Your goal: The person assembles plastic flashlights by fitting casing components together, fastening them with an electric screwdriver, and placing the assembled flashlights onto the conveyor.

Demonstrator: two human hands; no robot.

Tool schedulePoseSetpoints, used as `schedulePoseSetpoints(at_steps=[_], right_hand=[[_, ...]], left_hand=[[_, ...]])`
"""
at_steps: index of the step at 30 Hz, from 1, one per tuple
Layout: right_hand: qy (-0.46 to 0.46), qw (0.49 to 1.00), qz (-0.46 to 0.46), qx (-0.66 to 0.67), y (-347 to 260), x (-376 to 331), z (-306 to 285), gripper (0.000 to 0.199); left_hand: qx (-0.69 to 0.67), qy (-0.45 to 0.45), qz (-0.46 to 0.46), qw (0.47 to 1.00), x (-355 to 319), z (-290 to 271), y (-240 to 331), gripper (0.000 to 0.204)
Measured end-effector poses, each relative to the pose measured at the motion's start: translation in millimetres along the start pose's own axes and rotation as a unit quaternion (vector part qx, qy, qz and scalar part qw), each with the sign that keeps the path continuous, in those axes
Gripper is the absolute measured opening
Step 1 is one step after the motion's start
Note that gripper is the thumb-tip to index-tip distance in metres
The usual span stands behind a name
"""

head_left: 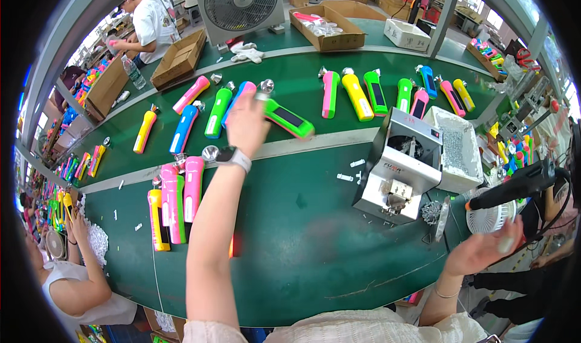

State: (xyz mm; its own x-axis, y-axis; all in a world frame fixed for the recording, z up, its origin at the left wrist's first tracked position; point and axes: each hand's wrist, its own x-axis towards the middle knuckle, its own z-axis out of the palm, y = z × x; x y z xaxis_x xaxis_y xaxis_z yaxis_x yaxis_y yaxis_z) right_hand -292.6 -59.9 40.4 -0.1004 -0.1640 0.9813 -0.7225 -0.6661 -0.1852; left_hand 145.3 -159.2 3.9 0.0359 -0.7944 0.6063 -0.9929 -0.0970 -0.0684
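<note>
My left hand [247, 123], wearing a watch, reaches over the row of plastic flashlights on the green conveyor. Its fingers are smeared by motion, so their grip does not show. A green flashlight [289, 119] with a dark panel lies slantwise against its right side, the lower end blurred. Partly under the fingers is a blue and pink flashlight [231, 107]. A loose silver reflector [267, 86] sits just beyond the hand. At right, my right hand [486, 246] is open and holds nothing, fingers spread, just below a hanging black electric screwdriver [514, 187].
A metal screw-feeding machine [399, 167] stands right of centre beside a white foam box [458, 149] of small screws. Pink and yellow flashlights [175, 204] are grouped at left on the near table. Behind the conveyor are a fan [242, 7] and an open carton [330, 37]. Other people work at left.
</note>
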Motion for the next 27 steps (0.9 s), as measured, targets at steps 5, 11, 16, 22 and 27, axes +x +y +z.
schedulePoseSetpoints(at_steps=[5, 11, 16, 22, 27], right_hand=[[0.013, 0.969, 0.246, 0.005, 68.8, 1.7, -10.4, 0.055], [-0.148, 0.824, 0.334, 0.433, 60.4, 29.7, 29.8, 0.066], [-0.090, 0.748, 0.298, 0.587, 16.8, 44.8, 46.0, 0.077], [-0.195, 0.698, 0.291, 0.625, -21.4, 34.8, 80.6, 0.053], [-0.214, 0.754, 0.319, 0.533, -23.2, 28.8, 107.7, 0.042]], left_hand=[[0.120, -0.188, -0.278, 0.934, 1.1, 51.8, -72.5, 0.044], [-0.237, 0.181, -0.265, 0.917, 7.1, -4.3, -62.4, 0.049], [-0.323, 0.022, 0.034, 0.945, -25.3, -107.6, 61.8, 0.049], [-0.410, -0.282, 0.229, 0.837, -121.4, -107.2, 138.6, 0.046], [-0.245, -0.213, 0.175, 0.930, -138.5, -111.6, 154.7, 0.054]])
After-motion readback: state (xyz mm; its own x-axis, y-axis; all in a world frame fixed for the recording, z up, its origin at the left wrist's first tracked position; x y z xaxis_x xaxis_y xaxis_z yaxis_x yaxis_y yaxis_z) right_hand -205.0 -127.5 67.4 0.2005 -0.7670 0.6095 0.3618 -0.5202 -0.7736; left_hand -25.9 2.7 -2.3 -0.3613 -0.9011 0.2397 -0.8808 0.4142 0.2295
